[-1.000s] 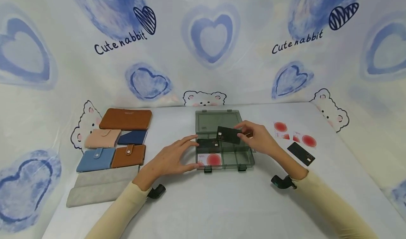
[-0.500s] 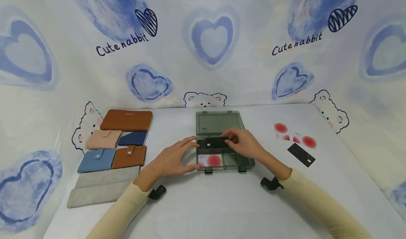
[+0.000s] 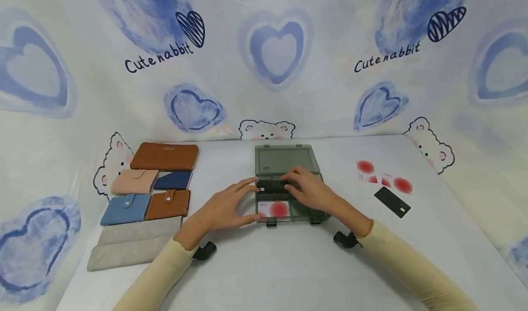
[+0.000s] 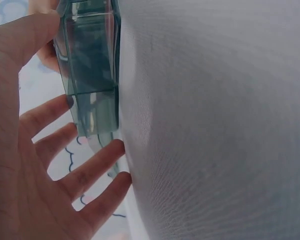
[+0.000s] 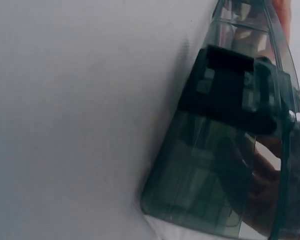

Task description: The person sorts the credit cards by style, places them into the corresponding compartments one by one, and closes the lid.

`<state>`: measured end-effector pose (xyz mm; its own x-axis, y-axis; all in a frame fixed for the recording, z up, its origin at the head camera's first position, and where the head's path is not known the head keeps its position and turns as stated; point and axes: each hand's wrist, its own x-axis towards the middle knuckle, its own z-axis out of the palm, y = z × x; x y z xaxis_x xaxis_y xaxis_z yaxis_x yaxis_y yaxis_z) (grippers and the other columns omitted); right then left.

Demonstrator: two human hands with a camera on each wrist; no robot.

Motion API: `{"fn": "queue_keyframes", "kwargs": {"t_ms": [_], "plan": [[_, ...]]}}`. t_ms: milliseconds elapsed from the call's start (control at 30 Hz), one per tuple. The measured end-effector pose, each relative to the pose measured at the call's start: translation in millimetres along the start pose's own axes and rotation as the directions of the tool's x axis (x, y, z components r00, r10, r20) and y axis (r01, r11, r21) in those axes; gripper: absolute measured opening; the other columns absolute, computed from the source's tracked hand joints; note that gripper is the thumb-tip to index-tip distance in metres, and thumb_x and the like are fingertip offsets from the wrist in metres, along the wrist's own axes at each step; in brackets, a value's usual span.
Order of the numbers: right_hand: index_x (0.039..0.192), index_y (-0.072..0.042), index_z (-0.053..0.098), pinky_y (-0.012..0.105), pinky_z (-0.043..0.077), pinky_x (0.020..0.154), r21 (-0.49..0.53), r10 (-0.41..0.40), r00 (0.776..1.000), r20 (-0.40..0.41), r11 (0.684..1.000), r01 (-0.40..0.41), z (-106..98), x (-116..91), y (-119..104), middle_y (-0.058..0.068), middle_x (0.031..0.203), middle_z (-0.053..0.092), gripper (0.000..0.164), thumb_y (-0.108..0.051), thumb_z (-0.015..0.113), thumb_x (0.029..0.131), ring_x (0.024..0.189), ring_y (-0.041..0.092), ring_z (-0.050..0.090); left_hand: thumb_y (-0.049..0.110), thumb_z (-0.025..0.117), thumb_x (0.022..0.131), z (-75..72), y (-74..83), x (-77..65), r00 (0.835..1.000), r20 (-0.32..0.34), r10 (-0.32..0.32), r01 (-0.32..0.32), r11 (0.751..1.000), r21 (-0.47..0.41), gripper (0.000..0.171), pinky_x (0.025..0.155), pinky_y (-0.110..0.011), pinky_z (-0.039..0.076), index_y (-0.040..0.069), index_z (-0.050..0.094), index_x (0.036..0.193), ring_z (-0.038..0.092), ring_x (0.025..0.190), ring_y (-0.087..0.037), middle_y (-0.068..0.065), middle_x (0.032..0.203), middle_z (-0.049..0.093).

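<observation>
With right hand [image 3: 309, 189], pinching black card [image 3: 273, 187] at green box [image 3: 299, 212]; with left hand [image 3: 222, 205], spread wide beside it. Apparently laying card in; next, probably, letting go.

The head view is bright and evenly lit, with soft shadow on the desk [image 3: 264, 269] beside the right sleeve [image 3: 408, 260] and wide-angle stretching toward the edges. Both wrist views look dimmer, glints marking the green box [image 5: 190, 175].
</observation>
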<state>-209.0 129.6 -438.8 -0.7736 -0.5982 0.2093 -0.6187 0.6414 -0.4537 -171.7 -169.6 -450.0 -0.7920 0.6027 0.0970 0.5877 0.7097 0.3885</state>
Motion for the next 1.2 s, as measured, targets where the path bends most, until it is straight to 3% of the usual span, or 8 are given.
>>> {"fn": "queue_keyframes", "kwargs": {"t_ms": [133, 233, 367, 500, 667, 800, 967, 1200], "plan": [[0.132, -0.014, 0.067, 0.029, 0.051, 0.069, -0.039, -0.003, 1.000, 0.029, 0.999, 0.005, 2, 0, -3, 0.004, 0.122, 0.060, 0.032, -0.024, 0.063, 0.102, 0.080, 0.011, 0.060, 0.074, 0.059, 0.087, 0.0, -0.2, -0.2, 1.000, 0.004, -0.002, 0.002, 1.000, -0.003, 0.074, 0.094, -0.050, 0.052, 0.031, 0.050, 0.147, 0.041, 0.143, -0.020, 0.012, 0.166, 0.024], [0.132, -0.015, 0.068, 0.037, 0.055, 0.084, -0.061, 0.015, 0.998, 0.063, 0.998, -0.012, 0, 0, -5, 0.004, 0.127, 0.063, 0.033, -0.029, 0.063, 0.102, 0.102, 0.017, 0.066, 0.073, 0.059, 0.087, 0.1, 0.0, -0.1, 1.000, 0.002, 0.001, -0.001, 1.000, -0.008, 0.073, 0.094, -0.051, 0.052, 0.031, 0.050, 0.146, 0.041, 0.143, -0.020, 0.011, 0.165, 0.025], [0.133, -0.017, 0.068, 0.048, 0.049, 0.102, -0.091, 0.044, 0.991, 0.129, 0.995, -0.033, -3, 0, -7, 0.004, 0.134, 0.065, 0.035, -0.034, 0.060, 0.104, 0.126, 0.025, 0.059, 0.071, 0.061, 0.088, -0.5, 0.8, -0.4, 1.000, -0.001, 0.006, -0.006, 1.000, -0.015, 0.072, 0.094, -0.053, 0.052, 0.031, 0.050, 0.147, 0.041, 0.143, -0.022, 0.010, 0.165, 0.025], [0.135, -0.018, 0.067, 0.050, 0.046, 0.104, -0.121, 0.046, 0.984, 0.173, 0.992, -0.025, -7, -1, -6, 0.003, 0.138, 0.063, 0.037, -0.037, 0.058, 0.104, 0.130, 0.027, 0.056, 0.070, 0.062, 0.088, -1.3, 1.3, -0.9, 1.000, 0.006, 0.003, -0.003, 1.000, -0.010, 0.073, 0.093, -0.052, 0.052, 0.031, 0.049, 0.148, 0.041, 0.143, -0.022, 0.011, 0.166, 0.024], [0.133, -0.016, 0.068, 0.050, 0.046, 0.105, -0.117, -0.017, 0.983, 0.181, 0.992, 0.039, -14, -4, 2, 0.005, 0.142, 0.061, 0.036, -0.035, 0.060, 0.103, 0.132, 0.028, 0.055, 0.069, 0.063, 0.088, -0.6, 1.2, -0.7, 1.000, 0.000, 0.009, -0.009, 1.000, -0.011, 0.073, 0.092, -0.052, 0.053, 0.029, 0.050, 0.147, 0.042, 0.142, -0.022, 0.009, 0.166, 0.025], [0.131, -0.013, 0.068, 0.048, 0.049, 0.101, -0.048, -0.057, 0.990, 0.131, 0.997, 0.064, -27, -7, 12, 0.004, 0.136, 0.064, 0.034, -0.029, 0.064, 0.102, 0.125, 0.027, 0.060, 0.069, 0.063, 0.088, 0.3, 0.5, -0.8, 1.000, -0.012, 0.017, -0.017, 1.000, -0.015, 0.072, 0.091, -0.052, 0.053, 0.029, 0.051, 0.146, 0.042, 0.142, -0.022, 0.008, 0.165, 0.027], [0.132, -0.012, 0.066, 0.051, 0.053, 0.092, 0.065, -0.052, 0.998, -0.018, 0.996, 0.053, -48, -18, 33, 0.008, 0.127, 0.067, 0.035, -0.020, 0.069, 0.098, 0.113, 0.031, 0.065, 0.068, 0.063, 0.088, 1.3, -0.5, -0.2, 0.999, -0.020, 0.026, -0.026, 1.000, -0.013, 0.071, 0.092, -0.050, 0.053, 0.028, 0.052, 0.146, 0.041, 0.143, -0.021, 0.007, 0.165, 0.027], [0.132, -0.009, 0.065, 0.047, 0.054, 0.090, -0.007, 0.004, 0.986, -0.169, 1.000, -0.005, -70, -54, 80, 0.005, 0.129, 0.066, 0.044, -0.011, 0.078, 0.090, 0.114, 0.026, 0.065, 0.069, 0.062, 0.088, 1.6, -1.0, -0.8, 0.999, -0.021, 0.025, -0.025, 1.000, -0.014, 0.072, 0.091, -0.049, 0.053, 0.028, 0.051, 0.146, 0.041, 0.143, -0.020, 0.008, 0.165, 0.027]]}}
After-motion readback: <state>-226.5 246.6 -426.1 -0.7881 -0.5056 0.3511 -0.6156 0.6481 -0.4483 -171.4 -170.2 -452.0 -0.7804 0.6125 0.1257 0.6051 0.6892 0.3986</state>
